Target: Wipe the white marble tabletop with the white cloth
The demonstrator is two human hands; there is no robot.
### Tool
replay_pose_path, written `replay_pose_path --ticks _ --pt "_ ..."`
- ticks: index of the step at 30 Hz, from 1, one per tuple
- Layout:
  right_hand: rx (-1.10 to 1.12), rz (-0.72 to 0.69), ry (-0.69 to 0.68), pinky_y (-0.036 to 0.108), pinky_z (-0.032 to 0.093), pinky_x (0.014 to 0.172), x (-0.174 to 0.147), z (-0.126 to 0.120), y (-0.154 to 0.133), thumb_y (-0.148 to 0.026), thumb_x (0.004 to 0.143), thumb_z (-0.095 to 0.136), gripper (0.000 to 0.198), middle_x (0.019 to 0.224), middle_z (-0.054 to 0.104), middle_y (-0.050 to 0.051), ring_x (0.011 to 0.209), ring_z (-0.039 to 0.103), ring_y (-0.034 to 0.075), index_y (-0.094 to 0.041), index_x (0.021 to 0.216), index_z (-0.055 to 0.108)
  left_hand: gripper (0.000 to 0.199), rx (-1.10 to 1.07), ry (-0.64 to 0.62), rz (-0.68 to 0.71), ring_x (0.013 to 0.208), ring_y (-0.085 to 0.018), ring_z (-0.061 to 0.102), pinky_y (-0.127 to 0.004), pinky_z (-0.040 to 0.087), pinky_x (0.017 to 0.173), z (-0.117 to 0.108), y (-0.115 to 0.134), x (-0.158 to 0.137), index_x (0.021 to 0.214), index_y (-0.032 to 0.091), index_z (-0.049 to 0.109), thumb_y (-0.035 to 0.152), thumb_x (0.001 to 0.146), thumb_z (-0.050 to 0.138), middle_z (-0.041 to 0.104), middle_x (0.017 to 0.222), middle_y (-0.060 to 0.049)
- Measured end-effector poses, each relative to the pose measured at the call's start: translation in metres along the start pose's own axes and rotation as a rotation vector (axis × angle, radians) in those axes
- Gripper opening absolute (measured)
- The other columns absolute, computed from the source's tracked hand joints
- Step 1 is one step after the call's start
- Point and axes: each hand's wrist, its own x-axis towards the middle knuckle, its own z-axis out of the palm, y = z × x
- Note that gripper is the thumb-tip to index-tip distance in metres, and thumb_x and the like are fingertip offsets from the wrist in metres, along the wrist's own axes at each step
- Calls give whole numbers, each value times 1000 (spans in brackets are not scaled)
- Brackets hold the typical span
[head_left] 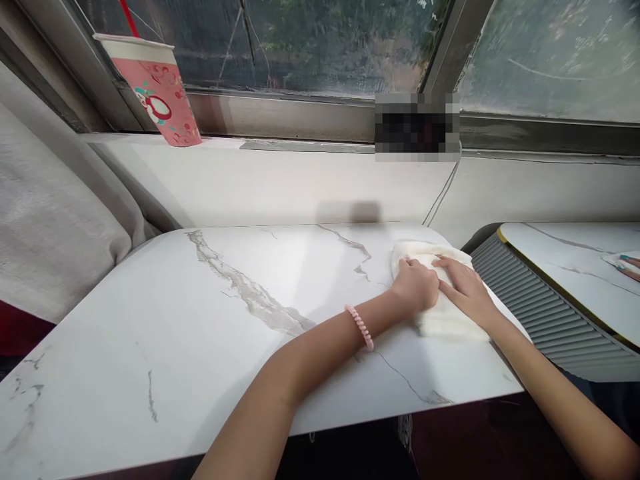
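Observation:
A white cloth (453, 320) lies spread and slightly rumpled at the right end of a white marble-patterned table (200, 373). My left hand (416, 285), with a pink coiled band on its wrist, is closed in a fist on the left part of the cloth, gripping a fold of it. Just to the right, my right hand (465, 290) rests flat on the cloth, fingers stretched toward the left hand. Part of the cloth is hidden beneath both hands.
A pink paper cup (163, 97) with a red straw stands on the window sill. Right of a gap is another marble-patterned table (560, 267) with ribbed grey side; another person's hand (629, 265) touches a white cloth there. A grey curtain (55, 200) hangs left.

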Motion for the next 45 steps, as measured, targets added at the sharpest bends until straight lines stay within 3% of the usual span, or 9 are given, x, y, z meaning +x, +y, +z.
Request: replay_pose_path --ticks 3,7,13,18,22,31,36,40,45 --pt "-31 13 9 54 40 101 -21 -4 -11 -51 90 36 39 130 61 11 125 52 33 -25 112 54 39 36 -33 -16 117 -38 54 -46 40 93 -3 18 -6 119 -1 61 24 94 44 62 121 -27" --pt "-71 51 7 54 40 101 -26 -4 -19 -45 91 31 38 129 61 11 124 53 33 -23 112 55 34 -58 20 -27 110 -32 55 -41 44 81 1 17 -7 119 6 61 17 94 40 64 113 -20" --pt "-132 101 9 55 40 103 -22 2 -27 -42 94 30 43 135 59 10 127 52 30 -23 124 55 34 -42 242 -68 111 -27 53 -40 42 89 17 4 -6 126 10 53 21 98 38 60 117 -16" --pt "-164 162 -17 53 36 109 -29 8 -54 -36 95 27 48 145 51 9 136 45 28 -24 133 52 32 -16 203 -159 111 -27 53 -40 42 91 15 8 -24 120 8 59 19 97 40 61 117 -17" --pt "-68 70 -64 51 33 111 -40 14 -102 -35 96 25 49 147 49 10 138 41 27 -23 134 53 36 -23 143 -262 114 -29 51 -42 41 92 3 5 -72 118 4 61 14 95 36 60 122 -20" --pt "71 -144 -168 46 26 113 -79 40 -242 -31 96 30 44 147 48 7 137 38 27 -21 134 51 40 115 166 -539 116 -34 51 -44 46 90 -8 -16 -236 124 4 57 15 93 35 58 124 -23" --pt "86 -130 -158 48 25 111 -61 61 -276 -29 94 34 43 146 48 9 134 38 30 -20 132 52 43 68 194 -471 143 -31 30 -47 29 115 -2 -66 -255 133 8 50 18 95 34 38 152 -18" --pt "110 -66 -98 51 26 108 -14 85 -279 -28 92 37 42 142 51 11 130 41 33 -19 129 54 48 -52 128 -450 146 -27 26 -44 23 119 5 -127 -228 143 10 41 21 98 31 34 156 -15" --pt "99 -16 -111 49 25 110 58 112 -276 -28 92 36 43 143 51 11 131 41 31 -19 130 54 48 -128 185 -523 147 -24 25 -42 20 120 12 -192 -182 144 12 42 21 99 27 33 157 -13"
